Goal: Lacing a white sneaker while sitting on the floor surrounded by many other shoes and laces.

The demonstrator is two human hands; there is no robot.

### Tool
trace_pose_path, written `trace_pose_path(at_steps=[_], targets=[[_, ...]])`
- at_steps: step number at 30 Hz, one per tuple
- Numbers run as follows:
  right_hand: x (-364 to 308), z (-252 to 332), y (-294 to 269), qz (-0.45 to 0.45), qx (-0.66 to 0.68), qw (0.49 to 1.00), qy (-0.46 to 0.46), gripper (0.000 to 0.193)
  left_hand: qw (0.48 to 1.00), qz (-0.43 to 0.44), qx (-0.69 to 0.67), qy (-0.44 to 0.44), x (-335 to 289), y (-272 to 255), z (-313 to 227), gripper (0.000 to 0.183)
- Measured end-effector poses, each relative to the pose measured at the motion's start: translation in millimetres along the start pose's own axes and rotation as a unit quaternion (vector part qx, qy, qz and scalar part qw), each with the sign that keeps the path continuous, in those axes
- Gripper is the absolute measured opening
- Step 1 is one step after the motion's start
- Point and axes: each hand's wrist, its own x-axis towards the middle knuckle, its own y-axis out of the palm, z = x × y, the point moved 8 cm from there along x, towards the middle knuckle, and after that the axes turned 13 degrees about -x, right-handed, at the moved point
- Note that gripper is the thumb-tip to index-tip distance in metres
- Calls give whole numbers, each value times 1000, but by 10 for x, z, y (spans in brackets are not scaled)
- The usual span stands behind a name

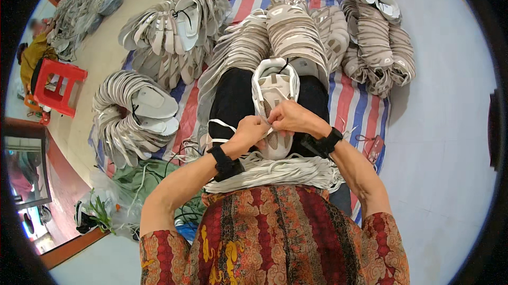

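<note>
The left hand (250,130) and right hand (288,117) meet over a white-and-beige shoe (274,94) lying on the lap, fingers pinched narrow on its white lace (270,124); black bands wrap both wrists; a bundle of white laces (275,171) drapes across the knees; stacks of shoe uppers (296,33) crowd the striped mat (360,105) on the floor beyond; a red stool (55,86) stands far left.

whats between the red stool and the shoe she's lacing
In the head view, a fanned pile of white soles lies between the red stool and the shoe, part on the striped mat.
</note>
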Motion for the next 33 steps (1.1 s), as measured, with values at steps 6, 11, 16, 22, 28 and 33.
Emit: trace_pose_path(at_steps=[6,11,16,22,28,33], targets=[[-207,394,38,-254,-413,868,-108,10,829,-67,330,447,-465,-7,-766,31],[-284,499,29,-280,-409,829,-258,11,849,57,376,367,-145,-10,-625,43],[-158,339,-44,-252,-361,859,-260,9,838,75,401,362,-30,54,-564,36],[-59,276,-91,-228,-384,867,-221,8,848,87,329,406,-46,50,-577,27],[-34,353,-49,-178,-393,867,-251,7,856,79,310,405,-50,11,-513,24],[-97,442,-6,-197,-461,804,-320,10,897,68,274,339,26,-34,-521,24]])
